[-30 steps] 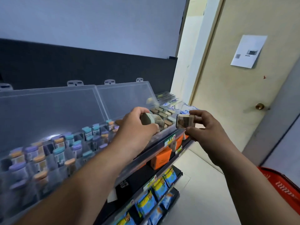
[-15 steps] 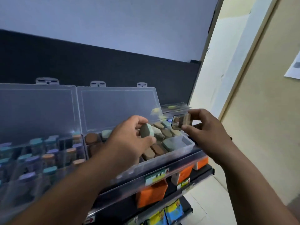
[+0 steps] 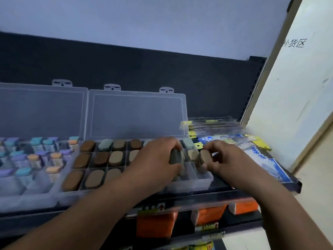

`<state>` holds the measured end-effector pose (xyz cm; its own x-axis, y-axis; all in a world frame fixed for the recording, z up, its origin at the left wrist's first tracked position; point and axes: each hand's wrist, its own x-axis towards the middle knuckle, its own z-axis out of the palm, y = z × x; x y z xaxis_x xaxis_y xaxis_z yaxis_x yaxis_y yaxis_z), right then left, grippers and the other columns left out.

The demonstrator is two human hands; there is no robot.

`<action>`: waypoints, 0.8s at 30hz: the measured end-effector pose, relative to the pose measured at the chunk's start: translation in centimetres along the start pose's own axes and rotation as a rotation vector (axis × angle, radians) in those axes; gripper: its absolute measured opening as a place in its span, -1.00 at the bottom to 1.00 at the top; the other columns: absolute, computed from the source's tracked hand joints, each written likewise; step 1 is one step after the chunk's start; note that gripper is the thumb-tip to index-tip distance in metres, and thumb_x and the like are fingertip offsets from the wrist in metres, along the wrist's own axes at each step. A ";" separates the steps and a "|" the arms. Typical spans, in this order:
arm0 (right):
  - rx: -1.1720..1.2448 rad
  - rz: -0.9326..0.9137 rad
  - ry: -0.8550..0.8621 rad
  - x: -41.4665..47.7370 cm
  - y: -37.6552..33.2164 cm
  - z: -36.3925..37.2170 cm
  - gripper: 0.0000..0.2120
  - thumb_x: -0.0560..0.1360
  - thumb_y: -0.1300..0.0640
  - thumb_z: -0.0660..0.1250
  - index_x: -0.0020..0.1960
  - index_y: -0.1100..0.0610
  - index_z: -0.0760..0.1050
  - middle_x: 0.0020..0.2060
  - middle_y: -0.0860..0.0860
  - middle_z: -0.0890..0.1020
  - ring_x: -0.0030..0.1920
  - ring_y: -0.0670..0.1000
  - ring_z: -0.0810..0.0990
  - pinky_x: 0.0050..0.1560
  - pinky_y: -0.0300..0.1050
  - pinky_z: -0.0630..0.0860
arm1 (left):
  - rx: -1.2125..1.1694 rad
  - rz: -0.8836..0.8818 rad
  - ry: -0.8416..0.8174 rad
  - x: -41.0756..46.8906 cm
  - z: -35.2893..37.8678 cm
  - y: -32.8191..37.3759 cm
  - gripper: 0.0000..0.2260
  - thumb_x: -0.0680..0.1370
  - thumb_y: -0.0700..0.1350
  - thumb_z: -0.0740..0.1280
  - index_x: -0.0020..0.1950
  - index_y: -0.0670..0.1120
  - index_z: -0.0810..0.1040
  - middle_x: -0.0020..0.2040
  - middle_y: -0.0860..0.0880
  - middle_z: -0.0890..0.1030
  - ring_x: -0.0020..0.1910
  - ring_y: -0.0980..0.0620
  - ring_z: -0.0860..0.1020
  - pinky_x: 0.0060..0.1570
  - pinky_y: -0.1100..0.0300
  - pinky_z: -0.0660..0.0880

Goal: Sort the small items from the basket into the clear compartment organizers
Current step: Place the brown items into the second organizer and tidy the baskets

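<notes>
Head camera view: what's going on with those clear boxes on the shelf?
A person is filling the right-hand clear organizer with small oval pieces. Their left hand holds a grey piece over its right end, and the right hand pinches a tan piece beside it. Many compartments further left already hold brown and tan pieces. The organizer on the left holds small capped bottles.

The clear organizer (image 3: 198, 183), lid standing open, holds brown, tan and grey-green oval blocks (image 3: 116, 158) singly in its left compartments.
</notes>
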<state>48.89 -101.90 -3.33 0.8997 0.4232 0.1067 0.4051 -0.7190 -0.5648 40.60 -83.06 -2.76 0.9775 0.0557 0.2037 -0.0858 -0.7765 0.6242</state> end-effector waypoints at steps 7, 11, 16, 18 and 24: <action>-0.107 -0.084 -0.066 0.8 1.9 1.5 -0.56 0.40 0.05 0.49 0.25 -0.02 0.50 0.07 -0.07 0.59 0.06 -0.08 0.54 -0.07 -0.28 0.37 | 0.128 0.004 -0.018 1.6 2.4 0.8 -0.69 0.46 0.11 0.40 0.17 0.14 0.47 0.10 0.16 0.46 0.14 0.13 0.36 0.14 0.13 0.39; -0.081 -0.131 -0.041 1.1 2.4 1.9 -0.61 0.40 0.06 0.48 0.20 0.00 0.51 0.02 -0.09 0.54 0.00 -0.11 0.50 -0.08 -0.30 0.36 | 0.120 0.013 0.010 2.0 3.2 1.1 -0.68 0.48 0.07 0.40 0.20 0.12 0.48 0.10 0.17 0.45 0.14 0.16 0.31 0.08 0.22 0.32; -0.080 -0.210 -0.054 1.3 3.4 2.6 -0.64 0.41 -0.01 0.46 0.17 0.00 0.50 0.01 -0.11 0.45 -0.06 -0.18 0.41 -0.13 -0.48 0.29 | 0.203 -0.032 -0.009 1.6 4.3 0.2 -0.75 0.48 0.12 0.36 0.14 0.17 0.46 0.06 0.21 0.43 0.17 0.12 0.30 0.16 0.11 0.33; -0.069 -0.224 -0.076 1.3 3.7 2.5 -0.66 0.42 -0.04 0.45 0.15 -0.04 0.49 0.00 -0.13 0.43 -0.08 -0.21 0.41 -0.12 -0.48 0.29 | 0.288 -0.034 -0.025 1.6 4.6 -0.1 -0.74 0.50 0.17 0.33 0.15 0.19 0.46 0.13 0.20 0.45 0.23 0.09 0.29 0.22 0.08 0.29; -0.021 -0.240 -0.007 1.9 3.8 1.8 -0.80 0.47 0.06 0.39 0.09 -0.04 0.56 -0.05 -0.12 0.48 -0.07 -0.16 0.48 -0.09 -0.37 0.35 | 0.317 0.025 0.029 1.9 4.3 -0.1 -0.79 0.57 0.13 0.22 0.18 0.17 0.49 0.19 0.20 0.47 0.24 0.13 0.27 0.23 0.12 0.20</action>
<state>51.83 -102.86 -6.77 0.7760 0.5874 0.2299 0.6107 -0.6084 -0.5068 43.31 -85.55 -5.66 0.9694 0.0485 0.2405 -0.0409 -0.9347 0.3531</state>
